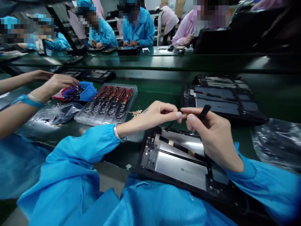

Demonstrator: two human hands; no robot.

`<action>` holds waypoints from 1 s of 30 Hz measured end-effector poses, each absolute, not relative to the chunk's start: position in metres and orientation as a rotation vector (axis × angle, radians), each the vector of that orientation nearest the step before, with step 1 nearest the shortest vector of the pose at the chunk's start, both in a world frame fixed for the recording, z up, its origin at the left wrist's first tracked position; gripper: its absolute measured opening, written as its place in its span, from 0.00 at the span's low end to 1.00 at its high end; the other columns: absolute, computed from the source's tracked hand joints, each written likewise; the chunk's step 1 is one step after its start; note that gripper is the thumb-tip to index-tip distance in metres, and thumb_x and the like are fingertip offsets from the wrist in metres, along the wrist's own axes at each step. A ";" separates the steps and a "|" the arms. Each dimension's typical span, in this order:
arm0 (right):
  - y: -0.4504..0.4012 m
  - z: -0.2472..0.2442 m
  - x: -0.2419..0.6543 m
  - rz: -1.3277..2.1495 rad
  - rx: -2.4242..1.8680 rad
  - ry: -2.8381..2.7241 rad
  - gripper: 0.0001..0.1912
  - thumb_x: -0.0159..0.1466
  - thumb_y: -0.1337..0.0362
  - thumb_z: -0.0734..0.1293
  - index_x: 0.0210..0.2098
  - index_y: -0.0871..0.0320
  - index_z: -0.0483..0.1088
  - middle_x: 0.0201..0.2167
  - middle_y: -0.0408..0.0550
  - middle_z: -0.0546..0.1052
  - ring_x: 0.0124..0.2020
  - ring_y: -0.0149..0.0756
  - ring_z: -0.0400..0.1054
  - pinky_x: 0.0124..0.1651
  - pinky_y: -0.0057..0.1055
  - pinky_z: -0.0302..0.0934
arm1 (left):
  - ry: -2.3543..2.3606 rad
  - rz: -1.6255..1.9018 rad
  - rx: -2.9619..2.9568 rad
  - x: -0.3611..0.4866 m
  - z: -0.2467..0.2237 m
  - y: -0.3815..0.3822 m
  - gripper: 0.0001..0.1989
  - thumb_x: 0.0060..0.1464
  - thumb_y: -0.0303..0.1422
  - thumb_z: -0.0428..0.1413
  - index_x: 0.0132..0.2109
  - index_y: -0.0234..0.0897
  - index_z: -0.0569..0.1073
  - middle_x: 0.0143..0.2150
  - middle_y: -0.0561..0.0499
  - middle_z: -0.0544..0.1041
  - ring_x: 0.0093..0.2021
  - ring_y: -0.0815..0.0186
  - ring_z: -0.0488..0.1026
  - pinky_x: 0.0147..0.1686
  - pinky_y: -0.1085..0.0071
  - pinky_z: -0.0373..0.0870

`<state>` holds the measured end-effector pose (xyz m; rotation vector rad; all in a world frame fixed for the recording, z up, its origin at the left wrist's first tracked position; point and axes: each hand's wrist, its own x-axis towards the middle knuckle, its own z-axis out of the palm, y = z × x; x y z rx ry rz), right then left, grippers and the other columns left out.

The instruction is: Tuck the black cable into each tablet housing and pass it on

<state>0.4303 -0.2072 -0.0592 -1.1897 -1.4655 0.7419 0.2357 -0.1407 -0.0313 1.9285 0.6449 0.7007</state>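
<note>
My left hand (162,113) reaches in from the left, thumb and forefinger closed in a pinch. Its fingertips meet those of my right hand (213,135), and whatever small piece lies between them is hidden. A short black strip (205,112) sticks up from among the curled fingers of my right hand. Below both hands, an opened tablet-like device (181,171) lies tilted at the near table edge. Silver panels, black flat cables and a circuit board show inside it. A thin dark piece (169,125) slants down under my left fingertips.
A clear tray (78,118) of red-and-black small parts lies left, beside a blue bin (88,91). A co-worker's hands (58,84) work over that bin. More opened devices (218,100) are stacked at right, near a plastic bag (278,142). A raised shelf (150,62) runs behind.
</note>
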 end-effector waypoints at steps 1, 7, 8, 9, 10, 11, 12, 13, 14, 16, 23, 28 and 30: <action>-0.207 -0.055 0.433 0.699 -1.183 -1.503 0.13 0.68 0.53 0.72 0.47 0.52 0.82 0.31 0.43 0.79 0.30 0.31 0.67 0.34 0.31 0.63 | 0.643 0.604 2.003 0.235 -0.026 -0.138 0.18 0.66 0.44 0.59 0.35 0.33 0.80 0.30 0.53 0.72 0.33 0.70 0.66 0.33 0.73 0.59; -0.206 -0.044 0.435 0.676 -1.180 -1.574 0.05 0.65 0.61 0.74 0.34 0.55 0.80 0.28 0.42 0.79 0.30 0.32 0.70 0.34 0.30 0.63 | 0.564 0.274 2.336 0.227 -0.017 -0.127 0.15 0.66 0.43 0.59 0.41 0.34 0.77 0.32 0.54 0.72 0.33 0.70 0.67 0.31 0.74 0.60; -0.207 -0.045 0.435 0.717 -1.175 -1.545 0.05 0.64 0.61 0.74 0.33 0.55 0.79 0.27 0.42 0.78 0.29 0.31 0.69 0.34 0.30 0.62 | 0.555 0.340 2.370 0.226 -0.017 -0.128 0.17 0.64 0.46 0.61 0.46 0.35 0.75 0.35 0.54 0.73 0.34 0.69 0.69 0.32 0.74 0.63; -0.207 -0.045 0.434 0.770 -1.167 -1.508 0.05 0.64 0.61 0.75 0.33 0.55 0.79 0.25 0.41 0.77 0.28 0.30 0.68 0.32 0.29 0.61 | 0.550 0.466 2.420 0.225 -0.018 -0.129 0.22 0.62 0.48 0.63 0.51 0.35 0.73 0.39 0.52 0.74 0.37 0.68 0.71 0.33 0.74 0.66; -0.208 -0.045 0.434 0.824 -1.154 -1.469 0.05 0.63 0.61 0.76 0.33 0.55 0.79 0.24 0.41 0.77 0.26 0.29 0.67 0.31 0.29 0.60 | 0.549 0.627 2.493 0.224 -0.019 -0.131 0.25 0.62 0.49 0.64 0.54 0.35 0.71 0.42 0.50 0.75 0.39 0.67 0.73 0.35 0.74 0.68; -0.208 -0.045 0.434 0.873 -1.140 -1.432 0.06 0.63 0.61 0.76 0.33 0.55 0.79 0.24 0.41 0.77 0.25 0.29 0.65 0.30 0.29 0.59 | 0.544 0.804 2.597 0.224 -0.020 -0.134 0.24 0.64 0.48 0.63 0.55 0.35 0.70 0.44 0.48 0.75 0.41 0.66 0.73 0.37 0.73 0.70; -0.209 -0.045 0.434 0.910 -1.126 -1.403 0.06 0.63 0.61 0.76 0.33 0.55 0.78 0.24 0.41 0.77 0.24 0.28 0.64 0.29 0.29 0.58 | 0.538 0.971 2.728 0.225 -0.022 -0.137 0.19 0.67 0.45 0.60 0.55 0.35 0.69 0.45 0.47 0.75 0.42 0.65 0.74 0.39 0.71 0.71; -0.210 -0.045 0.433 0.929 -1.116 -1.384 0.07 0.64 0.60 0.76 0.33 0.56 0.78 0.24 0.41 0.77 0.24 0.28 0.63 0.28 0.29 0.57 | 0.528 1.106 2.874 0.227 -0.023 -0.141 0.14 0.71 0.41 0.56 0.53 0.35 0.70 0.45 0.46 0.75 0.42 0.65 0.74 0.40 0.70 0.72; -0.211 -0.045 0.433 0.933 -1.111 -1.377 0.07 0.64 0.60 0.76 0.33 0.56 0.78 0.25 0.41 0.77 0.24 0.27 0.62 0.28 0.29 0.56 | 0.519 1.193 3.021 0.229 -0.025 -0.145 0.10 0.73 0.38 0.53 0.51 0.35 0.70 0.43 0.46 0.75 0.42 0.64 0.74 0.41 0.69 0.72; -0.214 -0.045 0.432 0.892 -1.112 -1.388 0.08 0.65 0.59 0.75 0.32 0.55 0.78 0.26 0.42 0.77 0.24 0.28 0.62 0.28 0.29 0.56 | 0.519 1.286 3.244 0.234 -0.027 -0.151 0.09 0.74 0.32 0.48 0.46 0.34 0.71 0.40 0.46 0.75 0.40 0.63 0.73 0.39 0.67 0.72; -0.219 -0.043 0.430 0.715 -1.135 -1.461 0.09 0.66 0.58 0.75 0.31 0.55 0.78 0.25 0.42 0.77 0.26 0.30 0.66 0.28 0.30 0.58 | 0.724 1.244 3.393 0.241 -0.027 -0.161 0.12 0.74 0.29 0.46 0.41 0.34 0.71 0.37 0.46 0.76 0.36 0.64 0.73 0.36 0.67 0.71; -0.223 -0.038 0.428 0.631 -1.149 -1.509 0.09 0.65 0.59 0.75 0.30 0.54 0.78 0.26 0.42 0.79 0.26 0.30 0.68 0.29 0.30 0.60 | 0.702 1.278 3.394 0.241 -0.026 -0.166 0.14 0.74 0.27 0.44 0.41 0.34 0.71 0.36 0.47 0.76 0.35 0.64 0.73 0.36 0.66 0.70; -0.226 -0.036 0.425 0.616 -1.155 -1.531 0.10 0.65 0.57 0.75 0.29 0.54 0.78 0.26 0.43 0.79 0.26 0.32 0.70 0.29 0.30 0.61 | 0.689 1.321 3.401 0.244 -0.024 -0.170 0.14 0.73 0.26 0.45 0.40 0.34 0.72 0.34 0.47 0.76 0.34 0.63 0.73 0.35 0.66 0.71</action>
